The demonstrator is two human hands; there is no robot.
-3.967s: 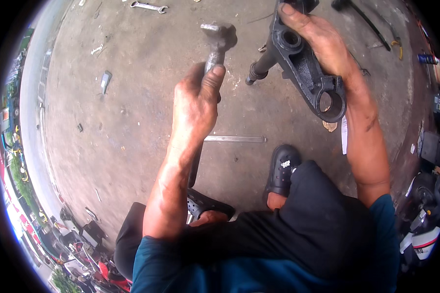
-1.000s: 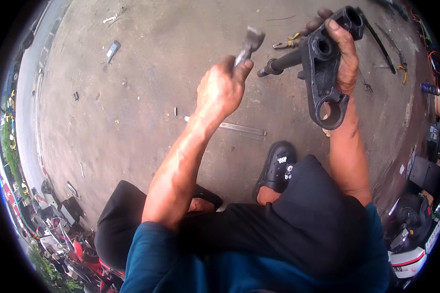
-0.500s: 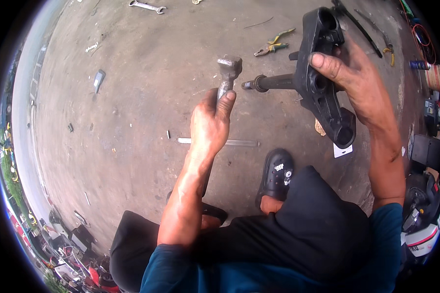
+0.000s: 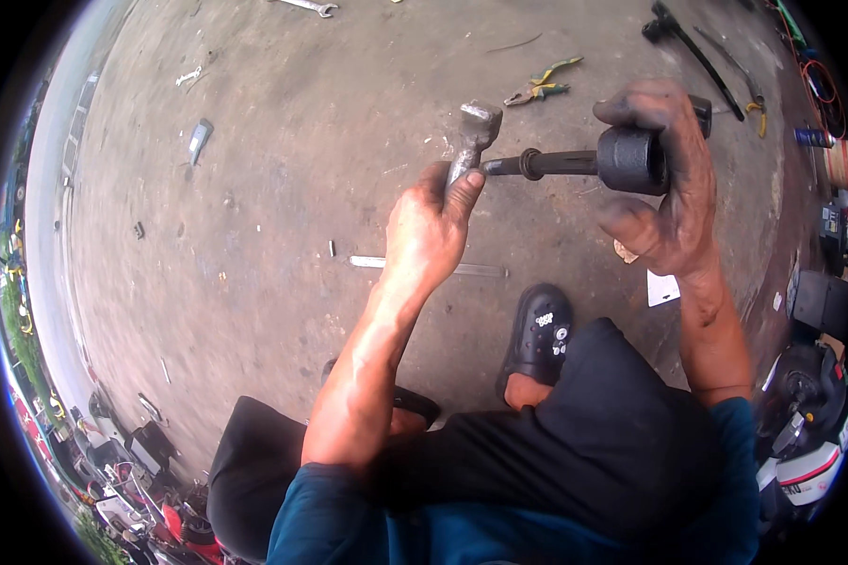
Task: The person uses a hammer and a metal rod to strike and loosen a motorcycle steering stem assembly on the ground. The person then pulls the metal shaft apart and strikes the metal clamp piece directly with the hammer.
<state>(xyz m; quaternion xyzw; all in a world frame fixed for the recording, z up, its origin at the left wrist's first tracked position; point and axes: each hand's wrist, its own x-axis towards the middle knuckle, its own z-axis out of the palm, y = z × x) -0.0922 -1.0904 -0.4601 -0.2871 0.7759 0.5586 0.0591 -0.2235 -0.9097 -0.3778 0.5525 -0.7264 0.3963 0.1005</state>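
Observation:
My left hand (image 4: 426, 231) is closed round a hammer (image 4: 481, 124) just below its worn metal head, which points up and away. My right hand (image 4: 685, 179) holds a black motorcycle steering stem (image 4: 565, 163) by its lower fork clamp (image 4: 631, 160). The clamp is turned end-on, with fingers above it and the thumb bent below. Its shaft points left, roughly level, with a ring partway along. The shaft's tip sits beside the hammer neck and my left thumb; whether they touch, I cannot tell.
On the concrete floor lie pliers (image 4: 542, 87), a flat metal bar (image 4: 481, 270), a wrench (image 4: 309, 8), a grey plastic piece (image 4: 199, 141) and a black bar (image 4: 702, 61). My dark clog (image 4: 540, 325) is below. Motorcycle parts (image 4: 810, 386) crowd the right edge.
The steering stem has been rolled in my right hand, so its clamp now shows end-on instead of broadside. My left hand has brought the hammer rightward, closer to the shaft's tip.

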